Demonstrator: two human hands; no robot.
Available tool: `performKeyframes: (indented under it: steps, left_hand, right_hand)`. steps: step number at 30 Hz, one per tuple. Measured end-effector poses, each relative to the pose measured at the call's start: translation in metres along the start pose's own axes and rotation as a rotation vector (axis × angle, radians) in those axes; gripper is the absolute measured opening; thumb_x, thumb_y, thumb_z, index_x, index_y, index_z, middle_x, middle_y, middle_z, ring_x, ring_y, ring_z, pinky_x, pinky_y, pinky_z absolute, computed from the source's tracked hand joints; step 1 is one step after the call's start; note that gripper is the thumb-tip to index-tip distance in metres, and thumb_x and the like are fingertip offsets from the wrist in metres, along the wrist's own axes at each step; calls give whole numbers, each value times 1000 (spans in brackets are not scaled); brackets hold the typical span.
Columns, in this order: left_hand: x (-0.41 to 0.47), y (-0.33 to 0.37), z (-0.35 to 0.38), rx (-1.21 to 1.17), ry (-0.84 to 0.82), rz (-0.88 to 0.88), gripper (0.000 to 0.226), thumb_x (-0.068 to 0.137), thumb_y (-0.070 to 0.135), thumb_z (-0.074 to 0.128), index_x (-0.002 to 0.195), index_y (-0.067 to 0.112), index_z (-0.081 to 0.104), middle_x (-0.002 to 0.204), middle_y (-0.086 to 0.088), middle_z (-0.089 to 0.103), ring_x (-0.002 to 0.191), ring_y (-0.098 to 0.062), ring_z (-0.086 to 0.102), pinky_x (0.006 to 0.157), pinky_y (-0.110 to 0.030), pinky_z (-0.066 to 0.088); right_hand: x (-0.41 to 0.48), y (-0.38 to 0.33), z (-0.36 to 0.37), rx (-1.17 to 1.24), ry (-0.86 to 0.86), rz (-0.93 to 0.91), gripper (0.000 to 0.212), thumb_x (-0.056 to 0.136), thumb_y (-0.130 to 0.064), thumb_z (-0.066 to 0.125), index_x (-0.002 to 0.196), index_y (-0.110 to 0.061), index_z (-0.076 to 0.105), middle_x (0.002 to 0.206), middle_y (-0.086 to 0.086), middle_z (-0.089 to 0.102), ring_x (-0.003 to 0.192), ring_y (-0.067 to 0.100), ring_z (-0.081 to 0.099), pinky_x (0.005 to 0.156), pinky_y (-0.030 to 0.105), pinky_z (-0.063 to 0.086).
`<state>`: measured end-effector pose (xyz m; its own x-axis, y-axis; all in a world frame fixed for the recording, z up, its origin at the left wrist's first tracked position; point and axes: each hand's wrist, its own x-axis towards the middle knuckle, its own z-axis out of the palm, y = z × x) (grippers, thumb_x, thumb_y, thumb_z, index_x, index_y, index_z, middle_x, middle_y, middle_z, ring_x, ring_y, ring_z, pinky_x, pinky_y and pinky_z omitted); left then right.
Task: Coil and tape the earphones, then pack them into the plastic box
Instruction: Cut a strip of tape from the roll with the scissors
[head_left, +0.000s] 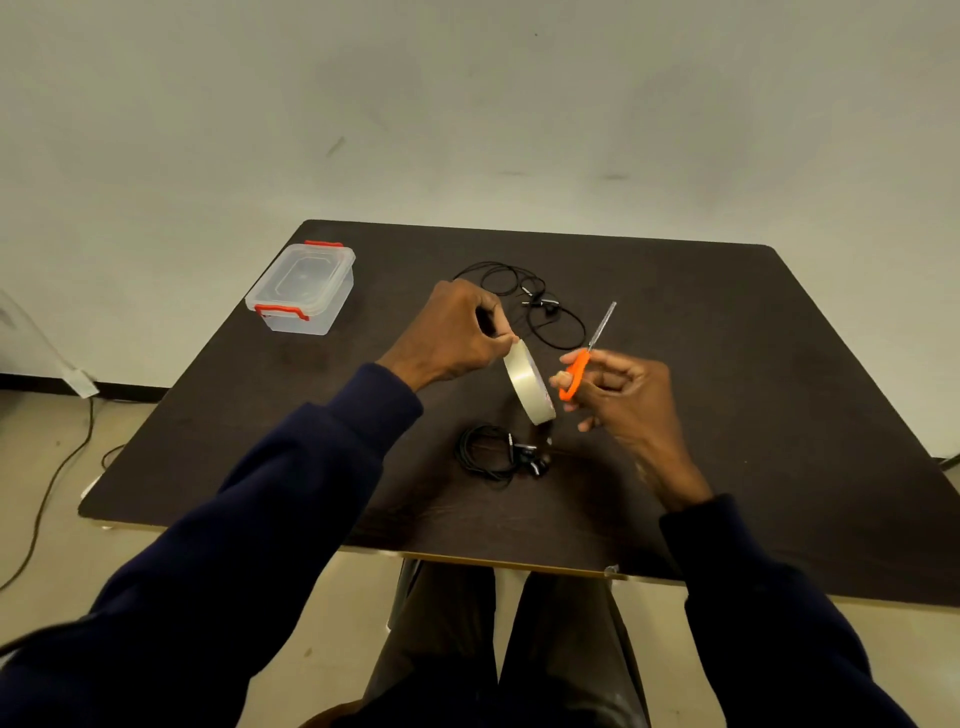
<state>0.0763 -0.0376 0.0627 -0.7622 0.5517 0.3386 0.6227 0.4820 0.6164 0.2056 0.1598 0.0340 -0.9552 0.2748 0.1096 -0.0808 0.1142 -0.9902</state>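
Note:
A coiled black pair of earphones (491, 454) lies on the dark table (727, 395) near the front middle. A second, loose black pair (540, 306) is spread out further back. Above the coiled pair my left hand (457, 338) pinches the top edge of a pale tape roll (530, 384), which hangs tilted on edge. My right hand (618, 389) holds orange-handled scissors (587, 353), blades pointing up and away, just right of the roll. The clear plastic box (304, 288) with red latches stands shut at the back left.
The table's front edge (519, 564) runs just above my knees. Cables (57, 467) trail over the floor on the left. A pale wall (467, 104) rises behind the table.

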Motion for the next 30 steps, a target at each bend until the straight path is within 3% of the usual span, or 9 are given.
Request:
performKeyframes:
  steps: [4, 8, 12, 17, 22, 26, 30]
  left_hand:
    - [0, 0, 3, -4, 26, -60, 8, 84, 11, 84, 80, 7, 78, 79, 1, 75, 68, -6, 70, 62, -11, 53]
    - [-1, 0, 4, -6, 52, -81, 10, 83, 11, 84, 80, 4, 78, 78, 0, 75, 65, -4, 68, 60, -9, 52]
    - [-3, 4, 8, 24, 59, -78, 11, 82, 11, 84, 77, 8, 75, 77, 0, 73, 64, -3, 67, 60, -9, 53]
    - [-4, 2, 9, 5, 87, -107, 12, 82, 10, 85, 75, 8, 75, 75, 0, 72, 61, -1, 65, 58, -7, 51]
    - [-11, -1, 8, -66, 129, -104, 9, 83, 11, 85, 79, 5, 78, 74, 8, 72, 65, 4, 68, 59, -9, 51]
    - [-16, -6, 7, -156, 141, -84, 8, 84, 13, 84, 86, 7, 81, 82, 4, 77, 75, -2, 73, 69, -16, 58]
    - [-17, -10, 8, -190, 122, -50, 7, 85, 13, 83, 88, 6, 81, 88, -2, 80, 80, -6, 76, 76, -27, 63]
  right_hand:
    - [6, -12, 12, -115, -114, 34, 21, 91, -17, 77, 109, -9, 70, 83, 10, 79, 63, 30, 76, 44, 28, 53]
    - [8, -18, 20, -172, -171, 74, 25, 91, -17, 77, 112, -7, 68, 82, 12, 78, 62, 29, 76, 42, 27, 52]
    - [3, -14, 35, -172, -81, 96, 28, 85, -18, 83, 107, -9, 68, 79, 11, 78, 61, 27, 76, 43, 30, 54]
    - [-3, -9, 45, -248, 9, 67, 34, 82, -15, 85, 107, -12, 64, 81, 6, 77, 53, 20, 74, 36, 23, 47]
    - [3, -10, 43, -329, -9, 54, 32, 86, -4, 78, 115, -9, 67, 80, 10, 77, 53, 18, 74, 38, 22, 48]
    - [6, -12, 39, -397, -56, 55, 39, 87, -6, 79, 124, -4, 68, 78, 6, 77, 56, 17, 75, 45, 28, 58]
    - [2, -12, 41, -451, -73, 55, 40, 87, -11, 81, 125, -5, 68, 81, 3, 76, 57, 12, 75, 46, 22, 55]
